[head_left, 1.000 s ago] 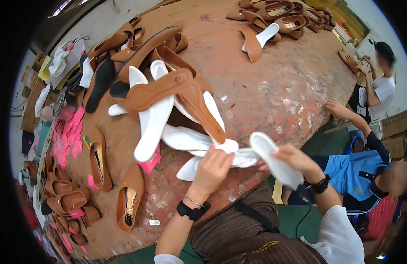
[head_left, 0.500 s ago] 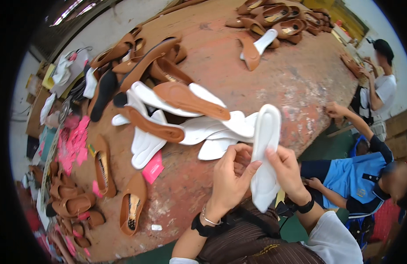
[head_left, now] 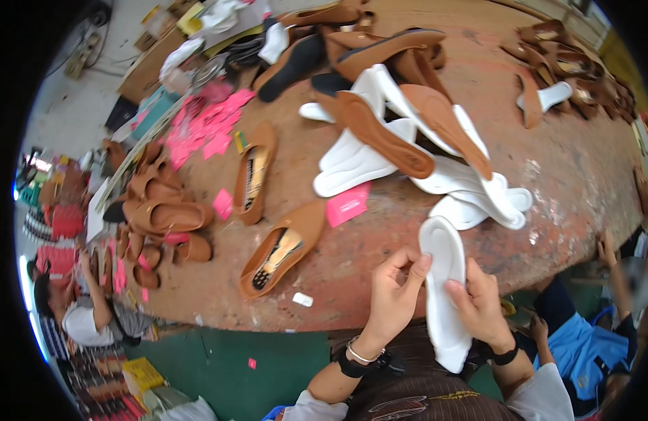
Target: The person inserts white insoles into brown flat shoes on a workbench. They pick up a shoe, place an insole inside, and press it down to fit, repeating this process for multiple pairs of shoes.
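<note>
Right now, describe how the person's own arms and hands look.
The left hand is ungloved, with a silver bracelet and black wristband; the right hand, also ungloved, has a black band. Both sleeves are white, ending well above the wrists.

At far left lie pink papers (head_left: 205,125) near a teal box (head_left: 154,115), with one person (head_left: 87,324) left, another in blue (head_left: 583,352) near right, and green floor (head_left: 212,361) between.

Worn reddish-brown table (head_left: 576,175) with brown shoes (head_left: 299,231), white insoles (head_left: 352,166) and pink slips (head_left: 348,205).
</note>
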`<state>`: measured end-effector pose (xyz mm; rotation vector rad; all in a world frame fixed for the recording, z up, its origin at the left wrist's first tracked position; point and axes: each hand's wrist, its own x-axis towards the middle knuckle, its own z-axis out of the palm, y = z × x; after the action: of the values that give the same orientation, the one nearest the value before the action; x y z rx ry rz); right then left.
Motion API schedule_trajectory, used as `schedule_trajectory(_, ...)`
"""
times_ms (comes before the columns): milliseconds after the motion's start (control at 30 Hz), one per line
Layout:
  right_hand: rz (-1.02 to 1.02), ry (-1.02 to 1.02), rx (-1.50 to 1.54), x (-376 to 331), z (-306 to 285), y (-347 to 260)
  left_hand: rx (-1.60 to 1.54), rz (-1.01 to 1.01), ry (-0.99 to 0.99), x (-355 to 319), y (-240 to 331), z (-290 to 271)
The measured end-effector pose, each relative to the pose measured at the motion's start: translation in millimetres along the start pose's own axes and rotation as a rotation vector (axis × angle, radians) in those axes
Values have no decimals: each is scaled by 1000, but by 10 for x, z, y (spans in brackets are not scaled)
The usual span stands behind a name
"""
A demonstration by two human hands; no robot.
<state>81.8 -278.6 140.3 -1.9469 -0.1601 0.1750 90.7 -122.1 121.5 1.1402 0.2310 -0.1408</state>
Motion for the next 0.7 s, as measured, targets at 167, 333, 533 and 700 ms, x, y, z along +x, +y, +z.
schedule_trajectory(167,174,-400,480,70,-4,129,-505,-476,-67,-181,-2,-335)
schedule_trajectory(333,439,-253,951,130,66,-4,1122,598,358,-231,371,-1018)
schedule_trajectory(533,335,-171,1083,275,35,181,1742,483,591,-406,296,-2132)
schedule_trajectory(700,160,-42,387,323,-125,122,1233,417,510,-550,212,-2047)
